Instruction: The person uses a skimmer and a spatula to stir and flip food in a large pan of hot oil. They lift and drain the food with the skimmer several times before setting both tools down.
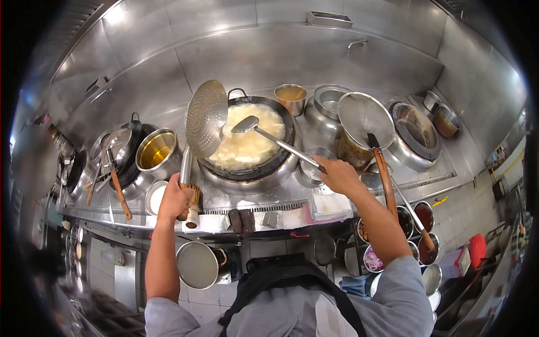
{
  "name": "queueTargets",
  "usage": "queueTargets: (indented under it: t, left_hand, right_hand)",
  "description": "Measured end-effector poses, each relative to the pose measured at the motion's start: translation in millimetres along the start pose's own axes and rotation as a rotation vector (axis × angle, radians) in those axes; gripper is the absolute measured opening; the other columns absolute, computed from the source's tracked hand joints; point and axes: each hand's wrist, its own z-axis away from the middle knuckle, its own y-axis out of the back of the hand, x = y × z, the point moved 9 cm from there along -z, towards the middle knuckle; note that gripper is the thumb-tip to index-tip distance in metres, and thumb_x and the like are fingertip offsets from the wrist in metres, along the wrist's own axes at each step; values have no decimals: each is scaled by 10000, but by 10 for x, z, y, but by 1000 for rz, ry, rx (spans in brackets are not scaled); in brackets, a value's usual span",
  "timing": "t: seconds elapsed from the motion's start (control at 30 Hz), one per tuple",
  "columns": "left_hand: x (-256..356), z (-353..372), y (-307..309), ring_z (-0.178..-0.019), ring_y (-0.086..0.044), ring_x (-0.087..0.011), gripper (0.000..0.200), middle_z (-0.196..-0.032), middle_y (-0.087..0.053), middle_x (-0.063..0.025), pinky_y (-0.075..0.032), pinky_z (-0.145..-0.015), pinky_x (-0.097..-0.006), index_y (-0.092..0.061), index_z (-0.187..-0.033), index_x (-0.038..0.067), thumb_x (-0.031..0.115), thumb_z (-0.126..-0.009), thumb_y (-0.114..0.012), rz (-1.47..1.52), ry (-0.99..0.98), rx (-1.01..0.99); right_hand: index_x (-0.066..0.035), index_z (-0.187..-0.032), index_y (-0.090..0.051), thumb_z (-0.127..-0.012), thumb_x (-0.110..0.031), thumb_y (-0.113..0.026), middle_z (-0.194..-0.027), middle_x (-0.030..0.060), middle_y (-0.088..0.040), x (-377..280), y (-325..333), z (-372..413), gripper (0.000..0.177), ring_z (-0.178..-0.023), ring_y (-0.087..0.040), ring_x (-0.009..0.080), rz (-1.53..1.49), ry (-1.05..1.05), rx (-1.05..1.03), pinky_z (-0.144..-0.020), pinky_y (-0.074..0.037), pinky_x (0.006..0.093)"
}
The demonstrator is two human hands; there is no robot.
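My left hand (pixel 175 201) is closed around the handle of a large perforated skimmer (pixel 206 119), its round bowl raised on edge at the left rim of the wok. A bamboo brush (pixel 193 208) stands right beside that hand. In my right hand (pixel 341 178) is the handle of a long metal wok spatula (pixel 281 145). Its head is over the middle of the wok (pixel 289 132). Pale, foaming food in liquid (pixel 244 149) fills the wok; single pieces are hard to make out.
To the left, a metal pot of yellow oil (pixel 157 150) stands near stacked woks. A fine-mesh strainer (pixel 366 121) rests on a pot at right. White cloths (pixel 331 206) lie on the front edge. Bowls of ingredients, one with chopped purple onion (pixel 372 259), sit below right.
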Motion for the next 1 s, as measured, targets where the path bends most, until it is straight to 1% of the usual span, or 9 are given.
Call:
queueTargets:
  t: [0.13,0.27,0.33,0.37,0.47,0.6,0.67,0.83,1.0]
  left_hand:
    - [-79,-135,38,-546,-529,-139,504,-733,-542,-75,-443,-506,-282,-445,-1154,-56,21,-678,-590,15,-25,4]
    - [-57,-179,29,-529,-519,-140,517,-698,-534,-70,-427,-472,-269,-427,-1169,-50,7,-681,-591,88,31,-32]
    - [-61,-120,49,-503,-494,-127,504,-660,-511,-51,-405,-445,-256,-427,-1162,-47,0,-683,-580,138,93,-31]
    - [-63,-110,47,-503,-494,-127,504,-660,-511,-51,-405,-445,-256,-427,-1162,-47,0,-683,-580,148,96,-21]
    - [-116,-139,43,-494,-487,-124,468,-660,-508,-50,-404,-438,-261,-448,-1132,-41,20,-687,-579,167,19,-49]
    - [-89,-93,41,-498,-495,-125,465,-680,-521,-56,-413,-443,-267,-453,-1130,-39,30,-689,-584,161,19,4]
    - [-65,-79,24,-512,-508,-133,462,-711,-535,-65,-425,-458,-268,-457,-1127,-35,40,-692,-591,144,35,-5]
    - [-37,-75,-23,-528,-528,-144,458,-738,-550,-76,-440,-486,-268,-461,-1122,-37,44,-691,-596,114,66,-38]
    - [-19,-102,-16,-569,-538,-140,441,-755,-559,-80,-440,-497,-269,-471,-1112,-41,33,-694,-590,108,36,-17]
  right_hand:
    - [-193,-1234,-492,-793,-136,-539,-898,135,-635,-153,-89,-183,448,-862,-591,358,-117,84,-1,-748,-456,463]
    - [-198,-1241,-489,-789,-130,-534,-905,133,-634,-363,-286,-319,460,-854,-590,362,-106,124,2,-734,-457,458]
    - [-211,-1250,-483,-787,-142,-536,-899,136,-635,-454,-305,-262,471,-860,-590,365,-222,173,25,-741,-462,453]
    - [-211,-1250,-483,-787,-142,-536,-899,136,-635,-467,-301,-229,471,-860,-590,365,-214,185,20,-741,-462,453]
    - [-219,-1262,-474,-788,-173,-548,-980,130,-626,-161,-94,-53,482,-872,-596,358,4,-5,40,-759,-471,454]
    - [-197,-1272,-474,-781,-182,-574,-926,130,-612,19,298,203,501,-825,-602,344,177,36,110,-722,-477,452]
    - [-205,-1264,-483,-795,-152,-532,-955,144,-605,76,296,296,474,-835,-610,352,238,10,19,-724,-485,460]
    - [-195,-1248,-503,-800,-124,-500,-934,146,-607,47,81,309,454,-803,-613,361,230,39,49,-702,-490,458]
    - [-199,-1265,-488,-789,-144,-558,-953,133,-610,-33,-170,192,484,-839,-601,344,186,-19,18,-723,-478,450]
